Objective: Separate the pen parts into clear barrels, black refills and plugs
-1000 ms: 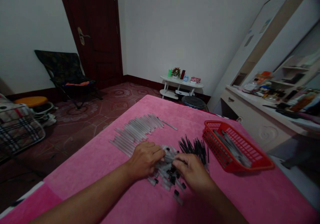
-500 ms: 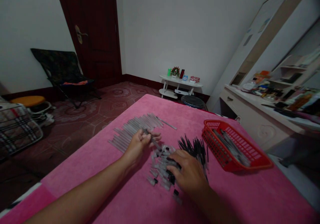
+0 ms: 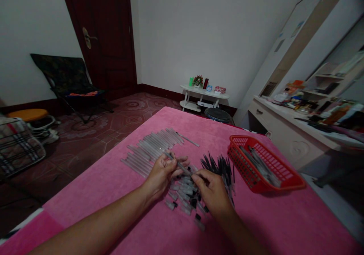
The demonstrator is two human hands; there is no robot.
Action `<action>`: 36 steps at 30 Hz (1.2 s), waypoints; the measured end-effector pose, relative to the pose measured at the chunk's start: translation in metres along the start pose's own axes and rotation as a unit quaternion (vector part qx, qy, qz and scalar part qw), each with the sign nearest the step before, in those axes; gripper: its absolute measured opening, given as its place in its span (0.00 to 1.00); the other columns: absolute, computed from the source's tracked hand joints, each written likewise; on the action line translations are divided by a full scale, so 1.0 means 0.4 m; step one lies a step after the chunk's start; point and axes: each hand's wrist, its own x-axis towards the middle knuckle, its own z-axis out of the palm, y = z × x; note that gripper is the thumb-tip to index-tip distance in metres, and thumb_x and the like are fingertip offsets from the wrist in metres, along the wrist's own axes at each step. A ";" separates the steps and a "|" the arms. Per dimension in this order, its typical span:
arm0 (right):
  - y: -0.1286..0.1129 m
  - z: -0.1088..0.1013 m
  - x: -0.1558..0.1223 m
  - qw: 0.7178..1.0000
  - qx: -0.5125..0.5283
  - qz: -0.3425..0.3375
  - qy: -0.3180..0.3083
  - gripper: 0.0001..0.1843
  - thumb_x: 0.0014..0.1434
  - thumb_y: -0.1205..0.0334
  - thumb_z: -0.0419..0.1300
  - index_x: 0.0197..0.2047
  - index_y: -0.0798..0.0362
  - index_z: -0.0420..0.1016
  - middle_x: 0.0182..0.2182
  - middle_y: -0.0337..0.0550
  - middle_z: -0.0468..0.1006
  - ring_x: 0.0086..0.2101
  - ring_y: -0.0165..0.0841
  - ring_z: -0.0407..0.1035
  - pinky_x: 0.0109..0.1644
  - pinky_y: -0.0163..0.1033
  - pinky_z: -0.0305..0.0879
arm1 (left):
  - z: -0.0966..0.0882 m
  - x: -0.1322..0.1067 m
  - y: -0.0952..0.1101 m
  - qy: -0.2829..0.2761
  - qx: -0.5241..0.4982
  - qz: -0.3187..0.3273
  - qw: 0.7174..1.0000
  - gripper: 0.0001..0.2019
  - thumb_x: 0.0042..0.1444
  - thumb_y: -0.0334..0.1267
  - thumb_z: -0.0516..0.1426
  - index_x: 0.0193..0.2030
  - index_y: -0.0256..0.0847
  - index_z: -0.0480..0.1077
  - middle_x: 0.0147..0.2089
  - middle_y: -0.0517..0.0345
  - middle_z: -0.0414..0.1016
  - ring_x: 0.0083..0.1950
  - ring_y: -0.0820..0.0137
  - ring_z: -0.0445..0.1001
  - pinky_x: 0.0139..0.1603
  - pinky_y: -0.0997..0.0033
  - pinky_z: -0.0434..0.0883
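Note:
A slim clear pen slants between my hands. My left hand is closed around its upper part, thumb on top and the other fingers loosely spread. My right hand pinches at the pen's lower end, on what looks like a pen cap mostly hidden by the fingers. Beneath the hands lies a heap of clear pen caps with black parts. Several clear pen barrels lie in a row beyond my left hand. Black-tipped refills are bunched just past my right hand.
A red plastic basket holding more pens stands at the right on the pink table cover. One pen lies apart near the barrels. A dresser stands to the right, and a black round stool is beyond the far edge.
My right hand has risen from the heap of caps to the pen's lower end. My left hand still holds the pen, now more clearly slanted toward the right hand.

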 end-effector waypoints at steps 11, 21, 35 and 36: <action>-0.009 -0.004 -0.015 0.986 -0.118 -0.105 0.061 0.06 0.57 0.63 0.57 0.33 0.53 0.75 0.28 0.42 0.74 0.30 0.32 0.67 0.35 0.34 0.59 | 0.008 -0.002 -0.005 0.044 0.011 0.019 0.999 0.18 0.49 0.38 0.64 0.40 0.40 0.60 0.35 0.54 0.78 0.39 0.64 0.79 0.36 0.72 0.74; -0.020 -0.004 -0.008 0.993 -0.107 -0.022 0.041 0.06 0.54 0.60 0.59 0.34 0.52 0.75 0.28 0.39 0.75 0.29 0.31 0.67 0.33 0.32 0.57 | 0.007 -0.004 -0.003 0.030 0.002 0.025 0.999 0.18 0.48 0.37 0.65 0.40 0.39 0.60 0.37 0.51 0.78 0.40 0.63 0.79 0.38 0.70 0.74; -0.023 -0.003 -0.012 0.989 -0.147 0.008 0.016 0.16 0.61 0.54 0.52 0.31 0.53 0.75 0.23 0.39 0.74 0.25 0.30 0.65 0.29 0.33 0.52 | 0.013 -0.010 -0.005 0.020 0.012 0.028 0.999 0.17 0.49 0.37 0.64 0.39 0.40 0.60 0.36 0.51 0.78 0.39 0.63 0.79 0.36 0.71 0.74; -0.022 -0.002 -0.012 0.989 -0.147 0.007 0.006 0.19 0.63 0.54 0.48 0.29 0.53 0.74 0.22 0.39 0.73 0.24 0.30 0.65 0.28 0.33 0.51 | 0.013 -0.010 -0.004 0.018 0.013 0.027 0.999 0.18 0.48 0.37 0.64 0.39 0.40 0.60 0.36 0.52 0.78 0.39 0.63 0.79 0.36 0.71 0.74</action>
